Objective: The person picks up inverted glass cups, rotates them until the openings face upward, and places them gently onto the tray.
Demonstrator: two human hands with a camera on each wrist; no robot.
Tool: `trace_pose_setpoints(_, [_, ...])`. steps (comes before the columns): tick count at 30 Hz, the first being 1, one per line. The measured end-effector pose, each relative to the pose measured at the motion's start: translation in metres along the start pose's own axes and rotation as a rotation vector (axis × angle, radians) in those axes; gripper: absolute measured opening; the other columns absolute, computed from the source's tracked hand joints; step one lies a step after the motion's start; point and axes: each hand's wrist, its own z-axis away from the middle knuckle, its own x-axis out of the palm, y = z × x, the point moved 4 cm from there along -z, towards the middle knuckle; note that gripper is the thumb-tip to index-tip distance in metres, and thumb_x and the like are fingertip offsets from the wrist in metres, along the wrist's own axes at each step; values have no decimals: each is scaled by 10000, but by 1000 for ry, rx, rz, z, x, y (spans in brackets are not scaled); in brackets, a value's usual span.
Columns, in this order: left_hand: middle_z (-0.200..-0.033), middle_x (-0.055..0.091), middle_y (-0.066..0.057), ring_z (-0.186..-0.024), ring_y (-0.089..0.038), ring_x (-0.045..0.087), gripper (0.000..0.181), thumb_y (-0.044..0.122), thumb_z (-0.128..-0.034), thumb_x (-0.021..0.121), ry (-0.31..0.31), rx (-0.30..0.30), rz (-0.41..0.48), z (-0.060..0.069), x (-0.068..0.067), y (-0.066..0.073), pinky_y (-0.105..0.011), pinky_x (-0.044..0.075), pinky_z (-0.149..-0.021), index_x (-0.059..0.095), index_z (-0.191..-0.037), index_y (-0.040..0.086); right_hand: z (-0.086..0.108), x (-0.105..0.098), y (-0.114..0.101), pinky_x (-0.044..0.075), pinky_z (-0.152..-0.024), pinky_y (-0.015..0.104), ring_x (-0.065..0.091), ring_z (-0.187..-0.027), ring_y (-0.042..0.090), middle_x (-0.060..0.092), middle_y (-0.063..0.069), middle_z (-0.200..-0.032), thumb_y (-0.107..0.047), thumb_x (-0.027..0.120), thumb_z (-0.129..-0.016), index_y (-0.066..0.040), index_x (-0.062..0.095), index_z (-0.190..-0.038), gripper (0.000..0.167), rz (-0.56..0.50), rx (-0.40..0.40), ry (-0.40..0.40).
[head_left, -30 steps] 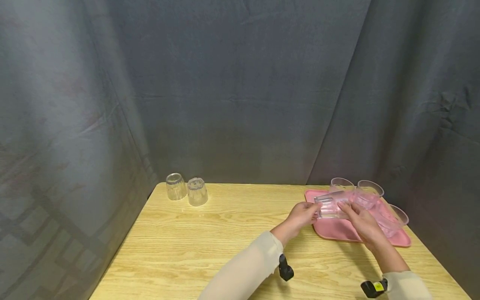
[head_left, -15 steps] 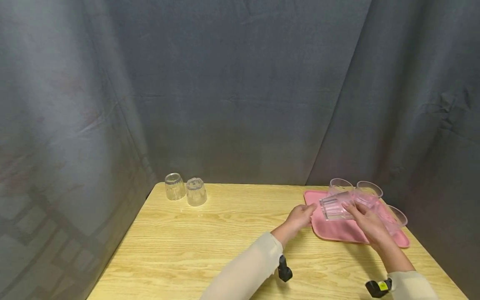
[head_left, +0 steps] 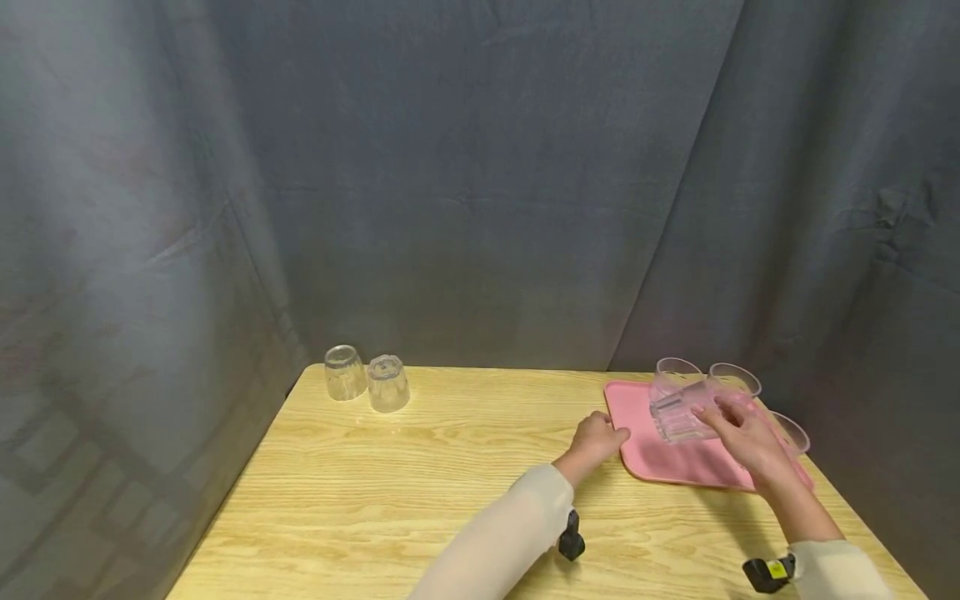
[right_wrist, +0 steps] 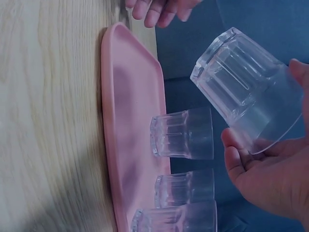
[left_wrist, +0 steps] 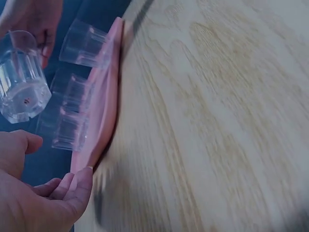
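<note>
In the head view my right hand (head_left: 746, 442) grips a clear glass tumbler (head_left: 681, 414) near its rim, above a pink tray (head_left: 678, 467). The tumbler is tilted, its base towards the left. The right wrist view shows thumb and fingers on opposite sides of the tumbler (right_wrist: 241, 82). My left hand (head_left: 598, 437) is at the tray's left edge, apart from the held tumbler. In the left wrist view the left hand's fingers (left_wrist: 81, 186) are relaxed and bent, with nothing between them and the thumb. Whether they touch the tray I cannot tell.
Three more tumblers stand upright on the tray, one of them (right_wrist: 186, 133) nearest the held one in the right wrist view. Two upturned tumblers, one (head_left: 345, 375) beside the other (head_left: 388, 387), stand at the far left of the wooden table (head_left: 450, 467). Grey curtains (head_left: 465, 183) surround it.
My left hand has let go of the tumbler's base and drawn back slightly left, its fingers loosening. My right hand has moved a little right with the tumbler, which is now more tilted.
</note>
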Motion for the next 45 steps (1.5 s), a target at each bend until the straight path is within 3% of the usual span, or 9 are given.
trace_pose_setpoints(4, [-800,621,-31,-684,-133,534,386,237,-873,708,-2,48,-84,-3,3,-4,-257,511,-680,651,-1160,-14,0,-4,0,392,-1048,633,342,-1361,574,257,439,-1517,-549,506,-1016,130,117,-1553,949,53,-21,30])
trace_pose_setpoints(7, [-896,651,-63,-785,-164,591,375,259,-877,716,1,83,-177,-7,6,-8,-282,530,-742,659,-1150,7,0,-7,1,499,-938,458,393,-1316,551,312,436,-1485,-550,526,-1007,123,135,-1555,953,81,-30,46])
trace_pose_setpoints(9, [-933,646,-72,-853,-182,607,351,281,-883,716,9,112,-258,-9,8,-10,-293,529,-771,664,-1109,17,0,-8,1,496,-840,317,426,-1280,527,349,431,-1460,-548,538,-1003,117,144,-1557,951,97,-35,50])
trace_pose_setpoints(12, [-911,626,-65,-894,-201,608,323,312,-895,705,31,162,-393,-9,11,-12,-299,521,-770,666,-1043,27,-1,-9,1,479,-792,254,449,-1260,529,377,437,-1436,-532,551,-1003,126,141,-1552,950,113,-48,53])
trace_pose_setpoints(17, [-903,605,-26,-903,-165,560,343,386,-921,692,54,198,-605,-4,14,-11,-275,500,-775,682,-1017,57,-1,-9,1,535,-856,413,476,-1229,543,409,443,-1401,-524,554,-1004,148,143,-1540,953,146,-62,67])
trace_pose_setpoints(22, [-874,581,17,-867,-124,502,332,435,-930,697,51,217,-749,-2,19,-9,-242,446,-733,681,-978,107,-1,-10,3,466,-977,630,433,-1253,576,365,464,-1420,-529,551,-1002,167,126,-1531,972,169,-60,75])
trace_pose_setpoints(30, [-910,577,26,-929,-124,518,359,458,-909,713,99,236,-869,-1,22,-7,-243,448,-763,668,-1054,132,-3,-12,5,503,-910,626,503,-1165,550,450,456,-1333,-508,598,-984,217,191,-1488,972,257,-81,123])
trace_pose_setpoints(36, [-911,567,31,-932,-116,517,357,441,-897,726,110,260,-876,-2,26,-7,-238,450,-764,666,-1071,136,-4,-16,8,513,-874,638,533,-1112,562,487,457,-1269,-522,616,-969,228,243,-1462,972,331,-79,174])
trace_pose_setpoints(45, [-902,534,27,-907,-113,474,330,423,-900,717,92,277,-892,0,31,-4,-214,432,-750,657,-1027,124,-5,-20,16,470,-918,690,479,-1167,619,430,485,-1316,-556,606,-962,232,224,-1463,1009,361,-39,179])
